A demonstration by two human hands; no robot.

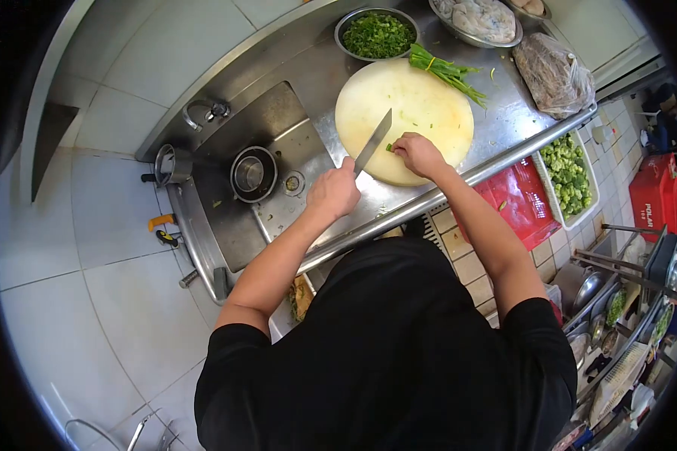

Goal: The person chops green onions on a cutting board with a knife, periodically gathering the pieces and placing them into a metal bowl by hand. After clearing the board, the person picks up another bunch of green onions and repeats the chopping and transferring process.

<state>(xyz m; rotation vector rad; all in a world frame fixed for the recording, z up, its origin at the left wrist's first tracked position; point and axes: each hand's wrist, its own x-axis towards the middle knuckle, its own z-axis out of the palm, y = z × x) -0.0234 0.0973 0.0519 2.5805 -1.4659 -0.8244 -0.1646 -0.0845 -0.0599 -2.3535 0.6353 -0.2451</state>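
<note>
My left hand (pixel 334 194) is closed round the handle of a kitchen knife (pixel 374 141), its blade slanting up over a round, pale cutting board (pixel 384 83). Just right of the blade, my right hand (pixel 421 156) has its fingers pinched together at a small green piece (pixel 390 147) on the board. A few green scraps lie scattered on the board. Along its upper right edge rests a tied bunch of spring onions (pixel 450 75). Behind the board stands a metal bowl of chopped greens (pixel 378 36).
Left of the board is a steel sink (pixel 233 233) with a dark-rimmed pot (pixel 253 174) and a tap (pixel 203 113). A plastic-bagged bundle (pixel 553 75) and a bowl with a bag (pixel 480 19) sit at the right. Below the counter edge are a red tray (pixel 515 199) and a broccoli crate (pixel 568 177).
</note>
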